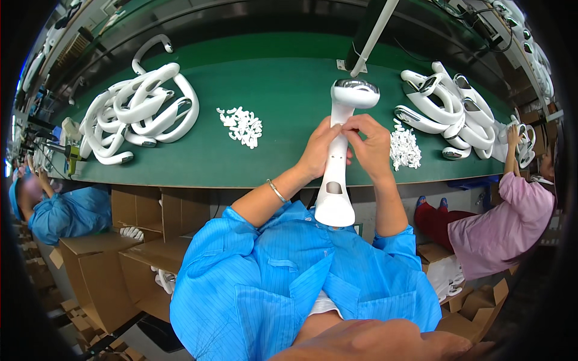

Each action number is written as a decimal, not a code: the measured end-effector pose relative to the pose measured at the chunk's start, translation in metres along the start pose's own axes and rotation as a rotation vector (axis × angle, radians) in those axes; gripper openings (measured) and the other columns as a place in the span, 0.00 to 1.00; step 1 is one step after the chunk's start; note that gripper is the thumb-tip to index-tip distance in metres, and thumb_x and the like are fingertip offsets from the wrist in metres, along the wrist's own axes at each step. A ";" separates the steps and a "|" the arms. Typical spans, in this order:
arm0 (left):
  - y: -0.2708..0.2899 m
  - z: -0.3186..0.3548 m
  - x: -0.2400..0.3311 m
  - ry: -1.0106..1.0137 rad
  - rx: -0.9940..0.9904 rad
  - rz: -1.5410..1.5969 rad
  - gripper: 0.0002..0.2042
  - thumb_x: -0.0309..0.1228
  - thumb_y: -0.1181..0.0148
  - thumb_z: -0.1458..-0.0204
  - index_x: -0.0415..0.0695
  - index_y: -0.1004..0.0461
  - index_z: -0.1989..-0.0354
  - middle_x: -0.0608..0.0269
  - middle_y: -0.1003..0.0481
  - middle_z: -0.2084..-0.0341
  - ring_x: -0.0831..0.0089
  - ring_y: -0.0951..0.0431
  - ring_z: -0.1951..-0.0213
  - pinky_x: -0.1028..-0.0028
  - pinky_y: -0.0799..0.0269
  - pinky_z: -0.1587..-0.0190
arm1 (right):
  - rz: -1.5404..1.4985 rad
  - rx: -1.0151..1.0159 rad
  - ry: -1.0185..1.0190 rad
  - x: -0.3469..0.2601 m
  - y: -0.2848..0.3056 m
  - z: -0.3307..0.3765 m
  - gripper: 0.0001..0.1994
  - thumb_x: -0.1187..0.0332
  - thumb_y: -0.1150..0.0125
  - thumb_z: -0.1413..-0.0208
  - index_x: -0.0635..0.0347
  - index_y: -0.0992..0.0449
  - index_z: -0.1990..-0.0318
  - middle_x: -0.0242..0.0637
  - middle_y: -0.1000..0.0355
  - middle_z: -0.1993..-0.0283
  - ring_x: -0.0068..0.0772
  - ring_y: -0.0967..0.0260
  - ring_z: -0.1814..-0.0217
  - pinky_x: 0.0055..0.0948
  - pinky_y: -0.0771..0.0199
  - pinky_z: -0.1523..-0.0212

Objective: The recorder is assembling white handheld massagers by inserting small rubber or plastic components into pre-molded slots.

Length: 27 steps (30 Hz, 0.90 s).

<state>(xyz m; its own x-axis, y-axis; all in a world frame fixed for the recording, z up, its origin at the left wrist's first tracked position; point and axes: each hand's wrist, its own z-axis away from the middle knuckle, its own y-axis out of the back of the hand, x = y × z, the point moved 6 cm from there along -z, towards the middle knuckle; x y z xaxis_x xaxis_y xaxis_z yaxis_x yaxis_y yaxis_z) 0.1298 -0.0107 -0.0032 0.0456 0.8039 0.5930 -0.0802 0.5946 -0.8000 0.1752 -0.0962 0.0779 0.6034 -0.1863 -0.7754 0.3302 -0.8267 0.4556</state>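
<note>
A white long-handled appliance (pixel 335 171) stands over the table's near edge, its rounded head with a silver band (pixel 356 93) pointing away from me and its wide end close to my chest. My left hand (pixel 318 149) is closed round the handle below the head. My right hand (pixel 371 144) pinches thumb and fingertips together against the handle's upper face; anything between them is too small to make out. Right of that hand lies a pile of small white plastic pieces (pixel 405 147). A second pile of similar pieces (pixel 242 126) is left of my left hand.
Curved white U-shaped devices (pixel 159 123) are heaped at the left of the green table (pixel 295 78), and another heap (pixel 454 114) lies at the right. A metal post (pixel 374 37) rises behind the appliance. Cardboard boxes (pixel 99 283) stand below left. Co-workers (pixel 503 222) sit on both sides.
</note>
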 end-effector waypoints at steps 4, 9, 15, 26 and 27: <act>0.006 -0.001 -0.003 -0.037 0.070 -0.123 0.13 0.35 0.57 0.40 0.43 0.39 0.50 0.59 0.29 0.69 0.72 0.25 0.78 0.73 0.23 0.77 | -0.007 0.071 -0.229 0.022 -0.001 0.006 0.12 0.81 0.40 0.56 0.64 0.24 0.60 0.36 0.26 0.65 0.25 0.28 0.64 0.23 0.28 0.65; -0.023 0.013 0.040 -0.698 -0.062 -0.791 0.12 0.34 0.53 0.39 0.41 0.33 0.52 0.64 0.26 0.68 0.79 0.26 0.76 0.80 0.28 0.74 | -1.008 -0.069 -0.441 0.036 -0.010 0.012 0.15 0.73 0.45 0.46 0.65 0.29 0.51 0.39 0.26 0.57 0.27 0.27 0.61 0.23 0.26 0.58; 0.012 -0.005 0.016 -0.166 0.127 -0.452 0.13 0.34 0.51 0.40 0.39 0.32 0.54 0.63 0.25 0.71 0.77 0.24 0.76 0.78 0.25 0.76 | -0.926 0.227 -0.574 0.122 -0.047 0.039 0.11 0.72 0.44 0.46 0.60 0.28 0.55 0.31 0.29 0.63 0.21 0.33 0.70 0.20 0.32 0.72; 0.059 0.096 0.023 0.200 0.267 0.007 0.19 0.31 0.49 0.45 0.44 0.43 0.45 0.52 0.27 0.67 0.62 0.22 0.75 0.65 0.22 0.74 | -0.857 -0.133 -0.475 0.052 -0.118 -0.021 0.13 0.75 0.49 0.44 0.69 0.27 0.52 0.39 0.26 0.57 0.27 0.29 0.56 0.25 0.31 0.54; 0.065 0.106 0.035 0.162 0.265 -0.048 0.18 0.31 0.50 0.45 0.43 0.43 0.47 0.52 0.27 0.66 0.63 0.22 0.75 0.66 0.22 0.74 | -1.012 -0.246 -0.589 0.050 -0.137 -0.025 0.13 0.74 0.47 0.44 0.69 0.26 0.53 0.39 0.25 0.57 0.25 0.30 0.56 0.25 0.31 0.55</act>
<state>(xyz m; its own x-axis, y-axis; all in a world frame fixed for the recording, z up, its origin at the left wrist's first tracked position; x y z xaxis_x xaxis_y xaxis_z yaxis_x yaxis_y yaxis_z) 0.0208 0.0550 -0.0250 0.2124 0.7792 0.5897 -0.3303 0.6252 -0.7071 0.1788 0.0212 -0.0126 -0.4145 0.2230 -0.8823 0.6322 -0.6268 -0.4554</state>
